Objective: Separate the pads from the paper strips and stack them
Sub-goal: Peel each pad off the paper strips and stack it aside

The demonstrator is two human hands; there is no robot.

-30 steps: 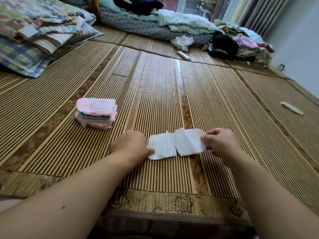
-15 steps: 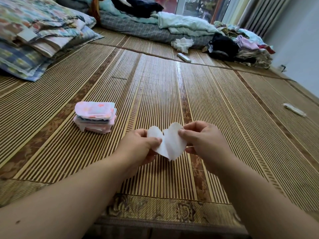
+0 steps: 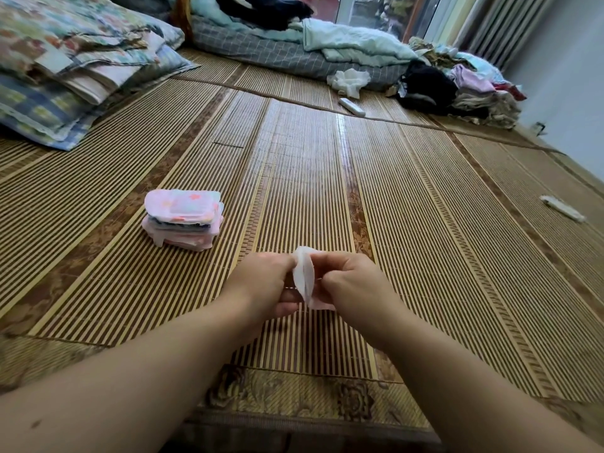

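Observation:
A white pad [image 3: 304, 276] is folded in half and pinched upright between both hands, just above the bamboo mat [image 3: 425, 256]. My left hand [image 3: 261, 284] grips its left face and my right hand [image 3: 351, 282] grips its right face; the fingers hide much of the pad. A stack of folded pink and blue pads [image 3: 183, 219] sits on the mat to the left, apart from both hands. A thin white paper strip [image 3: 563, 208] lies far off at the right edge.
Folded quilts and pillows [image 3: 65, 67] pile up at the back left. Bedding [image 3: 294, 44] and a heap of clothes [image 3: 464, 89] line the far side. A white remote [image 3: 351, 106] and crumpled white cloth [image 3: 348, 80] lie near them.
The pad was stretched out flat between my hands a second ago. My hands have come together and folded it in half, lifting it slightly off the mat.

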